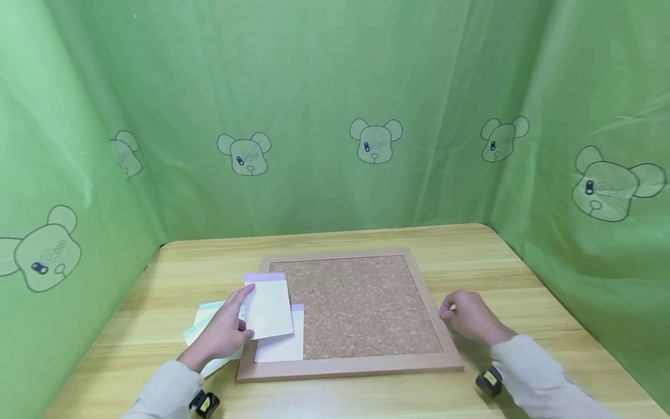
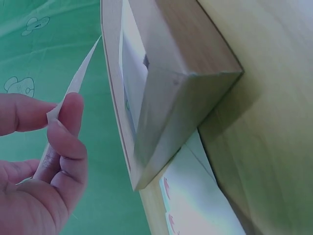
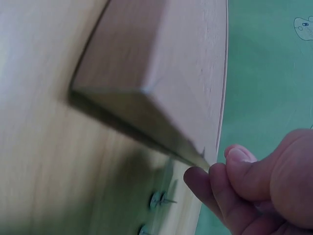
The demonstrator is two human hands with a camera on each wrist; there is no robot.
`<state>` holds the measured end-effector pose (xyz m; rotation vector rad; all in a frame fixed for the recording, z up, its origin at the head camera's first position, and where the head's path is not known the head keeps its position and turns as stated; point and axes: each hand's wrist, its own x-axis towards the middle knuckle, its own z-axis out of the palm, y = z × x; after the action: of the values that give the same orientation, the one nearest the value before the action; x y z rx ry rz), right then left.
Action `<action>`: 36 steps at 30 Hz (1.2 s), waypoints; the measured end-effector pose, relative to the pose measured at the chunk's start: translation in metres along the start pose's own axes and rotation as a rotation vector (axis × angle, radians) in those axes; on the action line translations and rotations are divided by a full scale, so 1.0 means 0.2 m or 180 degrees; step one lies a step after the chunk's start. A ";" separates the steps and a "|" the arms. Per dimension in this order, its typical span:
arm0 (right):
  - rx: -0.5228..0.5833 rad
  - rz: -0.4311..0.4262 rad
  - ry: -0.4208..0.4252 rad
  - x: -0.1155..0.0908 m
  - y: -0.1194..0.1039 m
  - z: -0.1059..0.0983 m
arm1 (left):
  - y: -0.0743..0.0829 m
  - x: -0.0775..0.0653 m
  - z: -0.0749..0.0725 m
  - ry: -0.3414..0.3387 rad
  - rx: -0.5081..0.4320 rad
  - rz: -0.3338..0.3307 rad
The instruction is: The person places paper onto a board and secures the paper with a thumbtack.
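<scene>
My left hand (image 1: 225,331) pinches a white note sheet (image 1: 269,308) with a purple top strip between thumb and fingers. The sheet is raised over the left side of a wood-framed cork board (image 1: 366,308), and in the left wrist view it shows nearly edge-on. Below it a second purple-topped sheet (image 1: 280,349) lies in the board's lower left corner, partly covered. Beside the board's right frame, my right hand (image 1: 471,314) has its fingers curled with thumb and fingertips together. A small dark point, like a thumbtack's pin (image 3: 204,151), shows right at those fingertips.
Several teal-topped sheets (image 1: 206,317) lie overlapping on the table left of the board. Metal thumbtacks (image 3: 156,199) rest on the tabletop (image 1: 497,273) near the right hand. A green curtain (image 1: 314,87) with bear outlines surrounds the table at the back and sides.
</scene>
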<state>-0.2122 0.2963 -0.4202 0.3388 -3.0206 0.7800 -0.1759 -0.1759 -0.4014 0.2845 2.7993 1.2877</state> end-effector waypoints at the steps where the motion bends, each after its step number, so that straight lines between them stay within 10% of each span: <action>1: -0.0013 -0.0020 0.0006 0.00 0.00 0.00 | 0.00 0.00 0.00 -0.0004 0.0001 0.0006; 36: 0.0242 -0.0381 0.0016 0.05 -0.18 0.12 | 0.10 0.06 0.17 -0.0194 -0.0006 0.0211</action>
<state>-0.2143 0.2525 -0.4233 0.5123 -2.9386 0.8859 -0.1799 -0.1354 -0.4074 0.4127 2.7599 1.2717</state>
